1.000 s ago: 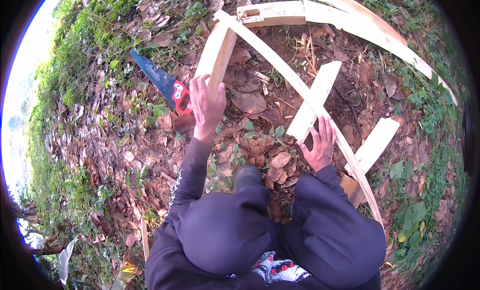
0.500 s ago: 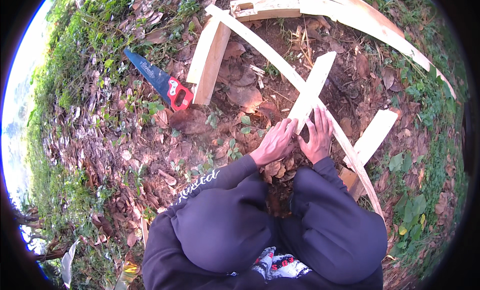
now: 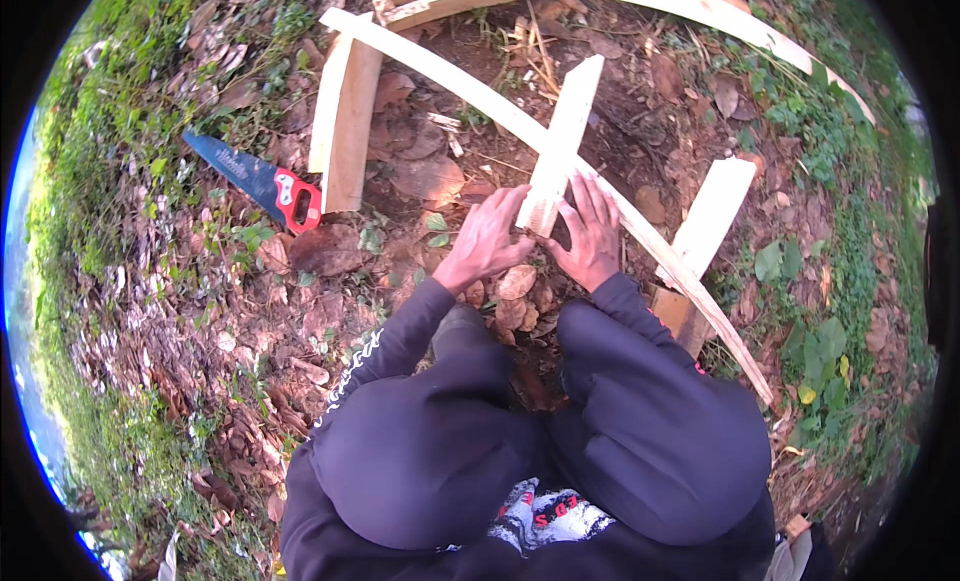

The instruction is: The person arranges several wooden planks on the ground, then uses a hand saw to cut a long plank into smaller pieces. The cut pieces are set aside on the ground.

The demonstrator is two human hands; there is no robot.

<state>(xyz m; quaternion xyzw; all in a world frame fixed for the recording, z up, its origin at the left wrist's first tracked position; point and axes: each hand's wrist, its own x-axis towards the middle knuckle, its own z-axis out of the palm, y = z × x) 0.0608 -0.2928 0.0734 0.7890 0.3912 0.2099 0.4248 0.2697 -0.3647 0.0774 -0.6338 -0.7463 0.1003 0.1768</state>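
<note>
A short pale wooden board lies slanted on the ground, crossing a long thin wooden strip. My left hand is at the board's near end, its fingertips on the left edge and its thumb curled just below the end. On the other side, my right hand has its fingers stretched out by the crossing, against the strip. Its thumb is spread toward the board's right edge. How firmly either hand presses does not show.
A handsaw with a red handle lies left. An upright-lying timber piece meets the strip's far end. A curved timber spans the back. Another board rests on a wood block at right. Dry leaves and weeds surround everything.
The view has shifted, so the wood and saw appear further left and higher. My left hand has drawn back slightly, with its thumb now spread from the fingers. Both hands remain by the board's near end.
</note>
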